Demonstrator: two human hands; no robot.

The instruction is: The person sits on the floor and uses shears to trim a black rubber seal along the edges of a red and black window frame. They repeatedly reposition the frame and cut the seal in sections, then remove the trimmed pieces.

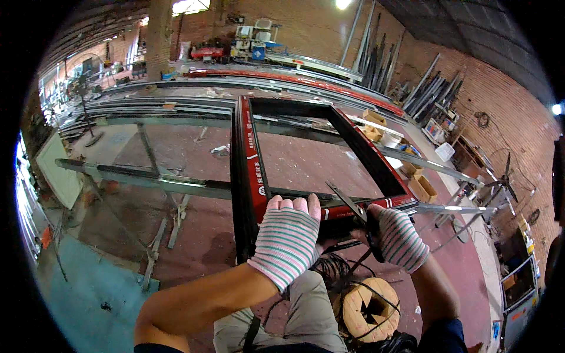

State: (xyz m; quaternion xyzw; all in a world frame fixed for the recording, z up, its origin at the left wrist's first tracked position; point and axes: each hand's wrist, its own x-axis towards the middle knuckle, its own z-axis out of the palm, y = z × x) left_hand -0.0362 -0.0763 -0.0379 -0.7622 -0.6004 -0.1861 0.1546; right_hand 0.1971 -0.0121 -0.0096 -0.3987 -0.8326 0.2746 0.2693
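A rectangular window frame (255, 159), black with red printed film on its faces, lies across metal supports in front of me. My left hand (288, 238), in a striped fingerless-looking glove, is closed over the frame's near bar at its left corner, the fingers curled together. My right hand (400, 238), gloved alike, grips a pair of scissors (346, 199) by the dark handles. Their blades are parted a little and point up and left over the near bar. Black rubber strip (359, 262) hangs below the right hand. What lies under my left palm is hidden.
By my legs stands a spool (379, 300) with a pale round end, black strip looped around it. Metal rails (194, 183) of the stand reach out left and right. Long profiles (176, 106) lie stacked behind. Cardboard boxes (422, 188) and a fan (503, 179) stand at the right.
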